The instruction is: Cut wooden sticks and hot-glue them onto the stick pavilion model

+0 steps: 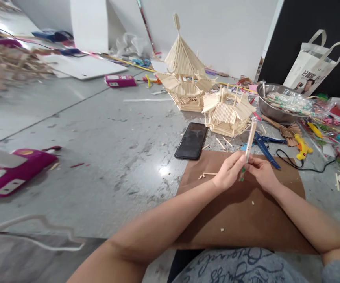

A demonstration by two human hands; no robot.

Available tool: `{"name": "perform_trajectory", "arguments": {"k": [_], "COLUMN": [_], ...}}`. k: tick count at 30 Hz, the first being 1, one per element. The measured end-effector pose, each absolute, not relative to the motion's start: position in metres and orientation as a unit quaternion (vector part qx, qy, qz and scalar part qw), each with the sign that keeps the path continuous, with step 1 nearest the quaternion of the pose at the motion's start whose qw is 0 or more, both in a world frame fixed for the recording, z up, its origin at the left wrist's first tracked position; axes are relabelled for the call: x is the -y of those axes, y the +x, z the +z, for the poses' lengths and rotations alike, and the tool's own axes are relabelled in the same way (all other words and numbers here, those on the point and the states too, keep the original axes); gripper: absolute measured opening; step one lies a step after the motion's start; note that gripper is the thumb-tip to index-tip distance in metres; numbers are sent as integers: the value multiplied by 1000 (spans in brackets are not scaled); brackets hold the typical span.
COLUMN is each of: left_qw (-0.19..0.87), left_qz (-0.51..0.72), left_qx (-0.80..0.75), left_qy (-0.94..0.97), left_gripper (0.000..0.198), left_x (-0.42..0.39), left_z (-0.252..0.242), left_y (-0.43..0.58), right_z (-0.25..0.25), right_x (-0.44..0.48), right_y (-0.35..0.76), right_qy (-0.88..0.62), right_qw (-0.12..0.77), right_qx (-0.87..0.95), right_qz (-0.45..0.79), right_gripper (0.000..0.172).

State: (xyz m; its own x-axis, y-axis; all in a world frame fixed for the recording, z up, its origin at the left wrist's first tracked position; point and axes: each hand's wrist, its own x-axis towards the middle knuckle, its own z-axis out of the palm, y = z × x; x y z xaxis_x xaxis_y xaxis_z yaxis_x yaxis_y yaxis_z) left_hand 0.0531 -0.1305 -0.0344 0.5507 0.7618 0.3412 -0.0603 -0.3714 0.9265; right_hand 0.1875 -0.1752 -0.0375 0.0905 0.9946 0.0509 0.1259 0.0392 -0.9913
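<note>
A pair of disposable chopsticks (250,138) in a clear plastic sleeve stands nearly upright between my two hands, over a brown board (217,212). My left hand (230,169) pinches the sleeve low down from the left. From the right, my right hand (261,171) grips the same lower part, its fingertips meeting those of the left. A green-printed end of the sleeve sticks out below the fingers. Behind the hands stands a small roofed model of wooden sticks (228,114), and beyond it a taller stick pagoda (187,74) with a pointed roof.
A black phone (191,140) lies left of the small model. Blue cutters (266,151) and a yellow glue gun (302,147) with a cord lie to the right. A steel bowl (264,108) holds several wrapped chopsticks. Purple power strips (19,173) are at left; stick offcuts are scattered about.
</note>
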Motion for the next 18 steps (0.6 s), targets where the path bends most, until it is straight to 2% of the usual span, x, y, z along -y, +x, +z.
{"name": "perform_trajectory", "arguments": {"k": [4, 6, 11, 18], "left_qw": [498, 492, 442, 411], "left_qz": [392, 390, 324, 228], "left_qx": [-255, -270, -280, -272], "left_qy": [730, 730, 788, 840], "left_gripper": [29, 29, 32, 34], "left_x": [131, 130, 132, 134], "left_z": [-30, -25, -18, -19], "left_y": [51, 48, 46, 49], "right_z": [-32, -25, -11, -5], "right_x": [177, 177, 180, 181], "right_y": [193, 199, 215, 220], "right_qy": [-560, -558, -490, -474], "right_qw": [390, 382, 583, 674], "right_qx": [558, 552, 513, 483], "right_qz": [473, 487, 397, 295], "right_gripper": [21, 24, 23, 24]}}
